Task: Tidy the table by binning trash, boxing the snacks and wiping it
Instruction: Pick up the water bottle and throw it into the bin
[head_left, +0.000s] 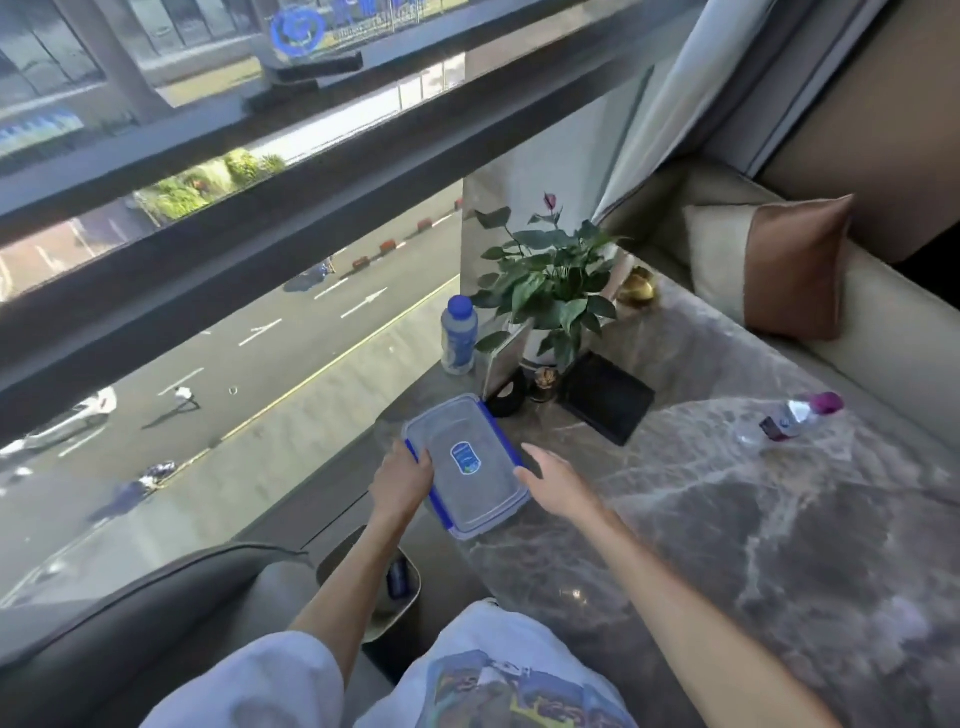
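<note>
My left hand (402, 480) grips the lidded food container (467, 462) by its edge; my right hand (553, 480) rests open-fingered beside it.

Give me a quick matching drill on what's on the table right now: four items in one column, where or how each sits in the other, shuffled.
Items:
1. storage box
2. blue-capped bottle
3. pink-capped bottle
4. potted plant

States:
A. lying on its side at the table's right
B. standing upright beside the window
C. lid on, left hand at its edge
D. at the far end, behind a black pad

Pairs: 1-C, 2-B, 3-A, 4-D
</note>
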